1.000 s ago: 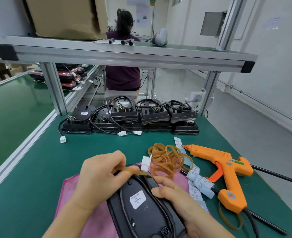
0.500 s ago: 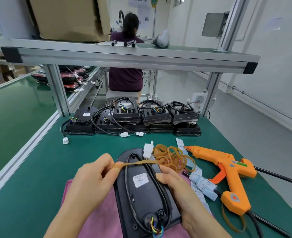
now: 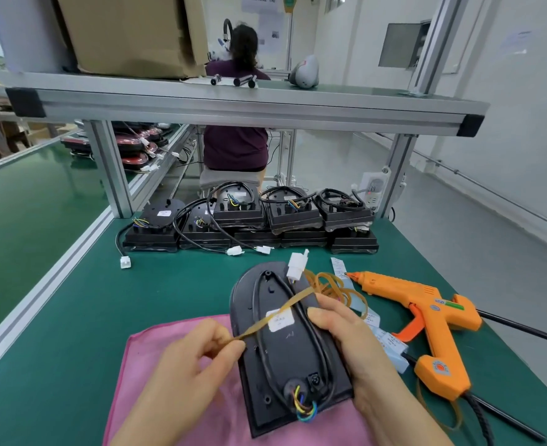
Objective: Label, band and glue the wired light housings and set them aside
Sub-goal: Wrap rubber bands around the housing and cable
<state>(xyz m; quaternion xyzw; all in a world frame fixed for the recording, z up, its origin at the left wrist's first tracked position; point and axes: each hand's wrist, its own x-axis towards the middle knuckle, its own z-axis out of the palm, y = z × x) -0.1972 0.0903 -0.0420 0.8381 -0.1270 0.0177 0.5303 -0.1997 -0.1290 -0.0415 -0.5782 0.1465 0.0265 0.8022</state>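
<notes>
A: Found the light housing point(image 3: 285, 358) where?

B: Lay flat, partly on the pink cloth point(image 3: 156, 349), near the front of the green surface point(image 3: 72, 317), between both grips.

A: And did what with the grips?

B: Pinched one end of a rubber band point(image 3: 285, 309) tight with the left grip point(image 3: 195, 358). Pulled it long and slanted over the housing. Clamped the housing's right edge with the right grip point(image 3: 355, 346), thumb on top by the white label point(image 3: 280, 320).

A: Looked heavy?

B: Probably not. Looked like hard, stiff plastic, light enough for one hand. Seemed smooth too, so maybe a bit slippery. Best held by the side edges, as done there.

A: Saw any soft bits?

B: Yes. Saw a bendy black wire point(image 3: 258, 320) looped on top, with a white plug point(image 3: 296, 268) at the far end and thin coloured wires point(image 3: 301, 405) at the near end. Better not tugged there. Looked stretchy, that band; risked a snap back if let go.

A: Spotted what else on the surface?

B: Going left to right: the cloth, a heap of spare bands point(image 3: 333, 288), paper labels point(image 3: 391, 342), an orange glue gun point(image 3: 426, 317) on its side. Further back, saw more housings point(image 3: 249, 220) stacked in a row, wires curled on top.

A: And the room?

B: Saw a cardboard box point(image 3: 130, 30) on a metal shelf point(image 3: 233, 104) overhead. Behind it, a person point(image 3: 236, 146) sitting, back turned. Noticed a pale wall and grey floor on the right.
</notes>
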